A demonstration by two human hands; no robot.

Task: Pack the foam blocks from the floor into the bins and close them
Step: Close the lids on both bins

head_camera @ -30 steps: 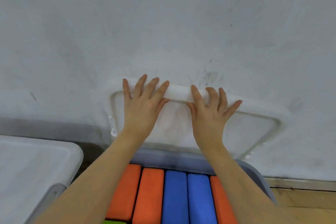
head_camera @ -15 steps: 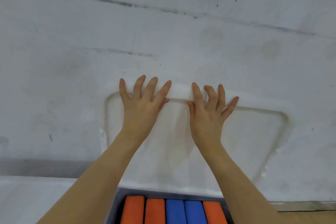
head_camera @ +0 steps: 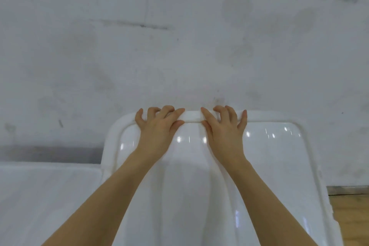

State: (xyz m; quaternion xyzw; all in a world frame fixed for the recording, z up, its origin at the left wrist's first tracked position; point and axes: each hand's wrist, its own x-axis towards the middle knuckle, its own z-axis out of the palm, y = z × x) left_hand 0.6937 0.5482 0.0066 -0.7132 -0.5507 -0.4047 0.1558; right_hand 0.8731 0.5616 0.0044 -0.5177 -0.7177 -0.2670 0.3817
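Item: white bin lid (head_camera: 259, 175), glossy, rounded corners, raised rim, lying flat before me and filling the lower middle of the view; whatever is beneath it is hidden. Item: my left hand (head_camera: 157, 126), palm down on the lid near its far edge, fingers curled over the rim and gripping it, thumb against the inner side of the rim. Item: my right hand (head_camera: 223, 128), placed likewise just beside the left, fingers hooked over the same far rim, thumb tucked beneath the raised edge. The two hands sit close together, not touching. Item: second white lid (head_camera: 46, 201), flat, at lower left, abutting the first. Item: grey scuffed wall (head_camera: 179, 36) behind. Item: wooden floor (head_camera: 349, 215), a strip at lower right.
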